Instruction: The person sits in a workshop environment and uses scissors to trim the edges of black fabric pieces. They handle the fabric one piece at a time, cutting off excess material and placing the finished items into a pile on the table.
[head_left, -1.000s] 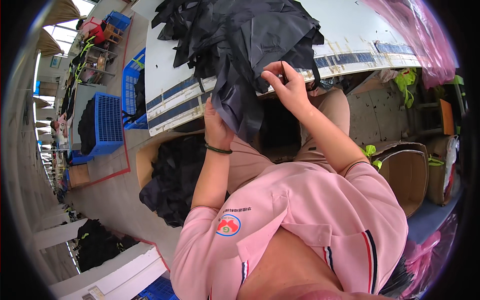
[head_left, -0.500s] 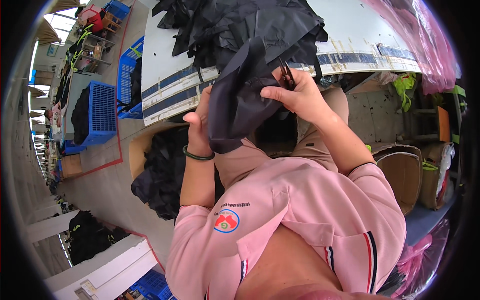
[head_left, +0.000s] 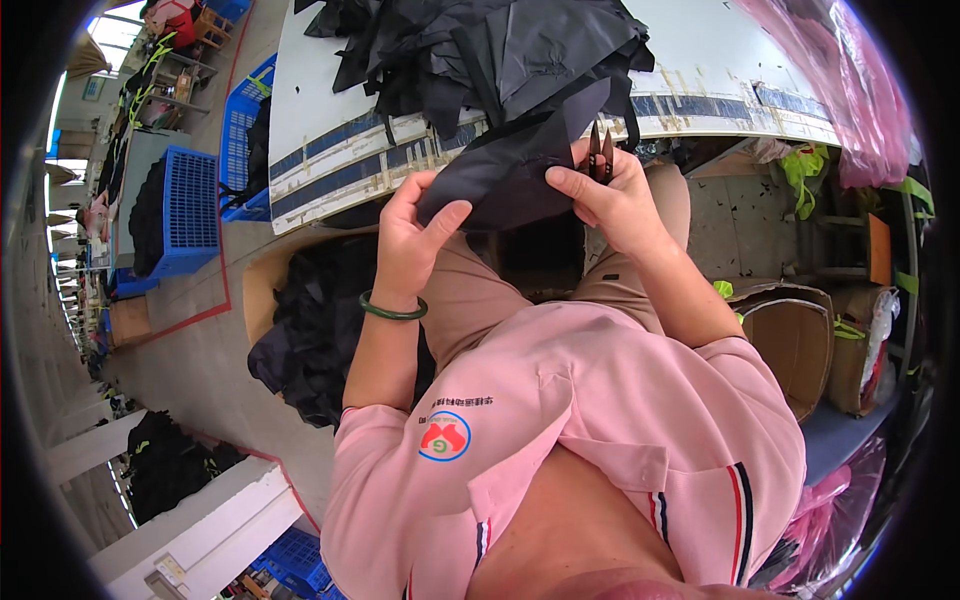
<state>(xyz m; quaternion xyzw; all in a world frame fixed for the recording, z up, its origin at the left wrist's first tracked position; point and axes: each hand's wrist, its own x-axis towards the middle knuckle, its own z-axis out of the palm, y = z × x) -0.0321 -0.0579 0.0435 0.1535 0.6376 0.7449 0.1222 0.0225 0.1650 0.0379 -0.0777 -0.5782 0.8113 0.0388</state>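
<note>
At the desk (head_left: 695,50), I held a black cloth piece (head_left: 505,190) between both hands, over my lap and just in front of the taped near edge. My left fingers (head_left: 447,224) were closed on its left end, thumb in front; my right fingers (head_left: 570,184) pinched the opposite end, while that same hand carried dark snips (head_left: 608,150), blades up and parted.

The snips were the chief hazard, in my judgement: with the blades so near the cloth, a turn of the right wrist could have nicked it or pricked a fingertip. Sharing one hand between tool and cloth could also have loosened the pinch and let that end slip. Black lay against black where the piece met the overhanging pile of black cloth (head_left: 480,65), so a snag might have drawn other pieces off the desk, and a dropped piece could have been lost among the black pieces (head_left: 320,335) in the carton (head_left: 262,275) beside my leg.

Most fingertips were hidden behind the cloth, and the snips' handles within my palm. The pile's far side was cut off above. Any seam or loose thread was too dark to make out.
</note>
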